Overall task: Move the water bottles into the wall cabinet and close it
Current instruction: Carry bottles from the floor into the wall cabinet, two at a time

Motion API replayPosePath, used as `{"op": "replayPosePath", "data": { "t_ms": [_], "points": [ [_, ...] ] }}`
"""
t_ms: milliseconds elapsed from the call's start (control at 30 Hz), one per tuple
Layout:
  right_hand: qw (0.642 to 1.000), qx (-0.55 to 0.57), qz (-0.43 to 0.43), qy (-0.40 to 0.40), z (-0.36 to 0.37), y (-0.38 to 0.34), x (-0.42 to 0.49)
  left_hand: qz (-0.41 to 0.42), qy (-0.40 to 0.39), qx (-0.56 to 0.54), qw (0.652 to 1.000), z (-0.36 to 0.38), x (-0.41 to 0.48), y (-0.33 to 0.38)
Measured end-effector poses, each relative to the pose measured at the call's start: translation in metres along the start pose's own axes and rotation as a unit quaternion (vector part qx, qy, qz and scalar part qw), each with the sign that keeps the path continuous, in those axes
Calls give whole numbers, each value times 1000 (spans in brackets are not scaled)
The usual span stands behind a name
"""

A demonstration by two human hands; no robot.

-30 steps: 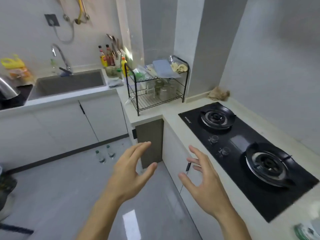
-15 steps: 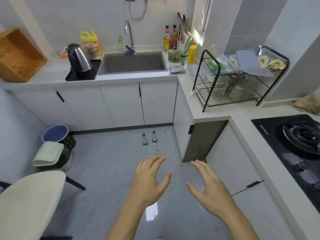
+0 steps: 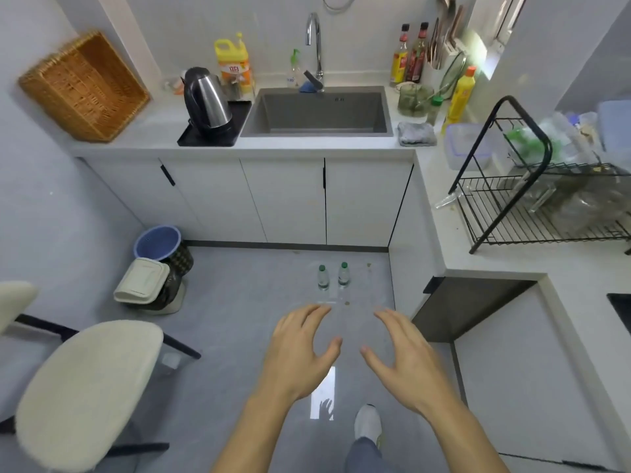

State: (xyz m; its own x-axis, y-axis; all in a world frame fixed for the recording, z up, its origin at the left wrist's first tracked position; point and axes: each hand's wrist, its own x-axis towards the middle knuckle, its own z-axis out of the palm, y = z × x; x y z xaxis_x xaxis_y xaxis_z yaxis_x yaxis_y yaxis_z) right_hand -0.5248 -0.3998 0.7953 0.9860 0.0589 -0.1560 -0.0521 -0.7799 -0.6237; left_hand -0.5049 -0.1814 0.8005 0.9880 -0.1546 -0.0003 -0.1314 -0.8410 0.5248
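Head view, looking down into a kitchen corner. Two water bottles [image 3: 333, 276] with green caps stand upright on the grey floor [image 3: 239, 319], just beside each other, near the base of the white cupboards [image 3: 286, 199] under the sink [image 3: 317, 112]; nothing touches them. No wall cabinet in view.

Left hand [image 3: 300, 349] held out over the floor, palm down, fingers spread and lightly curled, empty; right hand [image 3: 406, 356] beside it in the same pose, empty; thumbs point toward each other with a gap between. Both hands are nearer the camera than the bottles and well apart from them.

Bench [image 3: 153, 131] runs along the back wall and turns down the right side; on it, left to right: wicker basket [image 3: 85, 87], tilted; steel kettle [image 3: 206, 97] on a black tray [image 3: 211, 138]; yellow jug [image 3: 234, 63] behind the kettle; tap [image 3: 316, 42] over the sink; grey cloth [image 3: 417, 133] at the sink's right edge; sauce bottles [image 3: 409, 54] at the wall; yellow squeeze bottle [image 3: 459, 93]; black wire rack [image 3: 532, 199] on the right arm of the bench, its contents blurred.

On the floor at left: blue bin [image 3: 157, 242] against the cupboards, white lidded box [image 3: 141, 281] on a dark bag in front of it; cream chair [image 3: 88, 387] at lower left. One white shoe [image 3: 367, 423] shows below the right hand.
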Motion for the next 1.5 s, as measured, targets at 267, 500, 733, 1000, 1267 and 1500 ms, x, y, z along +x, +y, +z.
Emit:
{"op": "replayPosePath", "data": {
  "t_ms": [267, 500, 733, 1000, 1267, 1500],
  "points": [
    [1000, -4, -28, -11, -30, 10, 119, -41, 21, 9, 999, -3, 103, -8],
    [1000, 2, -24, -10, -35, 1, 192, -52, 14, -6, 999, -9, 173, -29],
    [999, 0, 27, 17, -2, -31, 262, -24, -14, -24, 999, -27, 253, -87],
    [997, 11, 70, 40, 37, -63, 320, 20, -46, -12, 999, -47, 327, -139],
    [997, 6, 73, 29, 58, -41, 363, 14, -52, -25, 998, -10, 359, -163],
    [997, -4, 74, 3, 99, 14, 398, 0, -56, -44, 997, 57, 381, -186]
  ]
}}
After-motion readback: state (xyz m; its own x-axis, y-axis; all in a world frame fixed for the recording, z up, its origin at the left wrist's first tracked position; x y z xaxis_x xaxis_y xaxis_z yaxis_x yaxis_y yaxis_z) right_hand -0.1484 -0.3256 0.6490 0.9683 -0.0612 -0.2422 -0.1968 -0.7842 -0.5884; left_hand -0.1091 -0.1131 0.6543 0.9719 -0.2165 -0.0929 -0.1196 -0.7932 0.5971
